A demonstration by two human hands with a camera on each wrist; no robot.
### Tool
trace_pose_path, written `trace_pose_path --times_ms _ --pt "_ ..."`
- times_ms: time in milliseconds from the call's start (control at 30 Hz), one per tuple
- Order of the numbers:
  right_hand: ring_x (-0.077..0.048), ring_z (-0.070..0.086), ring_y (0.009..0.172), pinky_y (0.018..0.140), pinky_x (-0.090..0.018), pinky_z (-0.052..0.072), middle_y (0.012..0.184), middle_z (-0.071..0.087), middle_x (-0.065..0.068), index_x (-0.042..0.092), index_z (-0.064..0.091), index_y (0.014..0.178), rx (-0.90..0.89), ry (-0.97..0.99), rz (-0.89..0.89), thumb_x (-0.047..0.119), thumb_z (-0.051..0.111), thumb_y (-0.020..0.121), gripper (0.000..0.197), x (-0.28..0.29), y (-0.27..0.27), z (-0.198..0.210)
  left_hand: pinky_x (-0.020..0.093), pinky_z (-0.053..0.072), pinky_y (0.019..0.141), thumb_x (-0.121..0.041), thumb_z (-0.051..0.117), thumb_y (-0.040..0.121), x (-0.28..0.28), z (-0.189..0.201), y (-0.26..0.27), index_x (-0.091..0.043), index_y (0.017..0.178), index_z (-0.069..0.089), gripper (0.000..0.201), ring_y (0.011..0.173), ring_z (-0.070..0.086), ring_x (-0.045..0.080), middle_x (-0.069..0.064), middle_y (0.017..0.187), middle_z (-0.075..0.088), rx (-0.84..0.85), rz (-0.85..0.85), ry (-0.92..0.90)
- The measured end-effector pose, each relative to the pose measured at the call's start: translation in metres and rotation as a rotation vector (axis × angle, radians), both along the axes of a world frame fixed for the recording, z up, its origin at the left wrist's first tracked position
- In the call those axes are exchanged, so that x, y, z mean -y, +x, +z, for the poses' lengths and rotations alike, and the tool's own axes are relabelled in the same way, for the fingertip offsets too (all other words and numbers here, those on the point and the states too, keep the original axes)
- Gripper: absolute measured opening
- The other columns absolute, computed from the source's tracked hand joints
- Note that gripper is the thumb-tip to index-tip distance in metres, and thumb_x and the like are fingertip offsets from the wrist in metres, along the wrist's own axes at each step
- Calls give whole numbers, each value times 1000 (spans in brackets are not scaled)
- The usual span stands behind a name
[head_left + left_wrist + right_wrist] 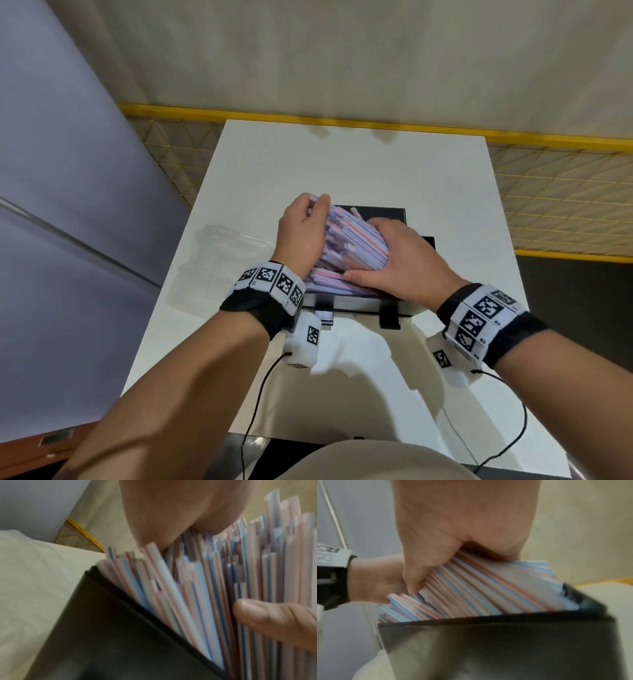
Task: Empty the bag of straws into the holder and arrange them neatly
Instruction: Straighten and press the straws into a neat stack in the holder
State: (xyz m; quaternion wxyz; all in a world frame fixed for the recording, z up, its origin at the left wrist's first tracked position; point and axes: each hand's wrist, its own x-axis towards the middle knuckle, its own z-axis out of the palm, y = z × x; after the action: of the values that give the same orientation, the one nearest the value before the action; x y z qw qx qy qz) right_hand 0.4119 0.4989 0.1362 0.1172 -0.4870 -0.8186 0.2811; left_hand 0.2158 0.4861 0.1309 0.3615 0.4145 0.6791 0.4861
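Striped paper straws (356, 246) lie heaped and slanted in a black box holder (352, 303) on the white table. My left hand (303, 229) is at the heap's left side, its fingers curled over the far straw ends. My right hand (404, 260) lies over the right of the heap, with its thumb along the near ends and its fingers bent down out of sight. The left wrist view shows straws (197, 588) fanned above the holder wall (111, 628). In the right wrist view my right hand (462, 527) covers the straws (488, 588) in the holder (505, 642).
A clear plastic bag (226, 246) lies flat and empty on the table (342, 164), left of the holder. Yellow-framed mesh (548, 192) runs behind and to the right of the table. A grey wall stands on the left.
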Motion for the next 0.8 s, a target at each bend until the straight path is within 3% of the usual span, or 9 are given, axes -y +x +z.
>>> trace_pose_path --times_ms 100,200,333,433,500,567,667,800 --pt "-18 57 101 90 -35 49 116 49 7 26 58 121 90 -7 89 66 79 65 72 -5 5 -3 44 49 88 -45 45 105 7 -8 1 -9 81 56 44 85 61 35 16 84 64 -78 -118 -182" --pt "-16 56 99 89 -36 50 116 46 7 26 58 121 87 10 123 62 79 66 70 -4 9 -7 43 47 90 -45 40 108 10 -1 -2 2 92 60 54 93 62 35 19 93 67 -193 -181 -209" --pt "-19 56 104 92 -41 51 117 49 6 28 54 123 52 37 165 66 71 66 71 -2 15 -13 39 48 76 -52 36 107 16 11 -11 1 80 53 62 71 56 28 16 76 64 -331 -250 -165" --pt "-20 55 108 94 -42 49 119 54 6 31 51 129 80 51 211 67 71 68 73 -5 18 -17 36 43 70 -53 35 107 22 18 -17 -13 77 55 54 67 53 18 2 69 60 -420 -278 -135" --pt "-19 55 108 94 -42 49 120 57 6 35 48 135 100 29 234 67 71 69 77 -7 17 -19 34 48 80 -58 35 105 24 16 -18 -25 107 62 43 84 64 17 0 91 70 -334 -294 -161" --pt "-18 56 106 93 -43 50 117 59 7 37 46 135 79 -11 219 68 71 68 78 -6 15 -21 37 50 94 -65 33 103 28 15 -14 -26 127 56 51 100 67 20 2 109 71 -231 -333 -228" --pt "-16 54 105 92 -42 50 114 58 7 34 45 134 81 -31 219 79 69 65 85 -3 9 -26 40 50 101 -71 29 101 34 16 -9 -25 122 57 58 103 68 17 -1 110 72 -173 -404 -293" --pt "-15 54 104 91 -40 50 110 55 6 34 46 134 90 -21 226 84 71 61 92 -7 3 -24 41 51 102 -79 22 95 30 21 -15 -25 107 71 74 100 70 16 -2 105 75 -113 -317 -307"
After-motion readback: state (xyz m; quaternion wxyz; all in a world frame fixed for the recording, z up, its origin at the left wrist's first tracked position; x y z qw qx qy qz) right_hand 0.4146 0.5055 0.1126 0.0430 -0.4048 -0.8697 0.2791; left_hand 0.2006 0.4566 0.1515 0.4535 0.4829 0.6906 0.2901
